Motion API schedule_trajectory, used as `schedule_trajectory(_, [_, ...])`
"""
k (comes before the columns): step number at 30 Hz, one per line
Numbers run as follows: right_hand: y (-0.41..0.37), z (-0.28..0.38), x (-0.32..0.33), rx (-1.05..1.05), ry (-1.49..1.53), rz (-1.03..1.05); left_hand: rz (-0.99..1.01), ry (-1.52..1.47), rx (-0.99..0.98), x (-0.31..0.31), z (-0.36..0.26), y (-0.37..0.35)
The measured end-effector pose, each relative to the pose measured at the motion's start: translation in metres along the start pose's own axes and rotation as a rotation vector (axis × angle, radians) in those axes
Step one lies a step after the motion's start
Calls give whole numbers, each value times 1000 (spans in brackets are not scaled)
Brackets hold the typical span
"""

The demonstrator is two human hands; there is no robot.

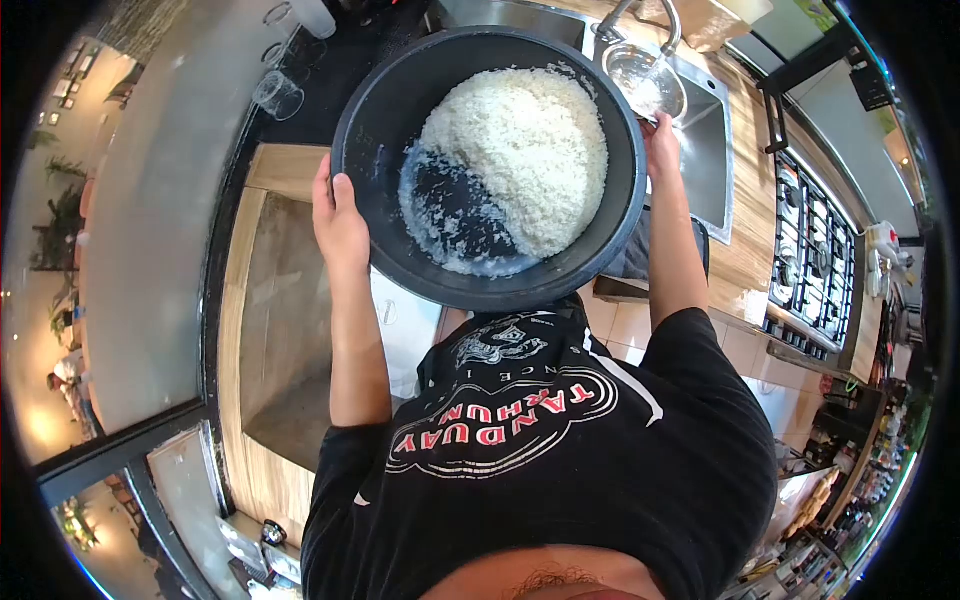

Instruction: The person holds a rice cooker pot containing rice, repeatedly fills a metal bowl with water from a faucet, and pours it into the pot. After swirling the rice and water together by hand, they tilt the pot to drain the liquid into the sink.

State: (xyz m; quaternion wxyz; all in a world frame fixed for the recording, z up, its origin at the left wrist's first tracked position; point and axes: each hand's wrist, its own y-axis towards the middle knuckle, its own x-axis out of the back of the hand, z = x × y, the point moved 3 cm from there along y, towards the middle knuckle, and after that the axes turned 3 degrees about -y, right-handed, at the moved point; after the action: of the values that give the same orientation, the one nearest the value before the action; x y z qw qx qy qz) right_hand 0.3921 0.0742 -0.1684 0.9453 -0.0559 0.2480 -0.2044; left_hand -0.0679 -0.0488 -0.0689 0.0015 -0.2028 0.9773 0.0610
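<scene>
A large dark round basin (375, 120) is in front of my torso, with a heap of wet white rice (530, 150) on its right side. Cloudy water with loose grains (455, 225) lies at its lower left. My left hand (342, 225) is closed on the basin's left rim, thumb on top and fingers around the outside. Just beyond the right rim, my right hand (662, 148) grips the near edge of a shiny see-through bowl (640, 85); some of its fingers are hidden. That bowl is under the curved faucet (672, 30), with water running into it.
A metal sink (712, 150) is set in the wooden counter (752, 200) at right. Farther right stands a gas stove (820, 255). Glass mugs (278, 95) rest on the dark surface at upper left. A wood-framed recessed panel (285, 310) lies left of my arm.
</scene>
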Motion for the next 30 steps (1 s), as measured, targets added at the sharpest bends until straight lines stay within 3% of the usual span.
schedule_trajectory(30, [-10,15,-11,-9,28,11,-9,-20,-21,0,0,1])
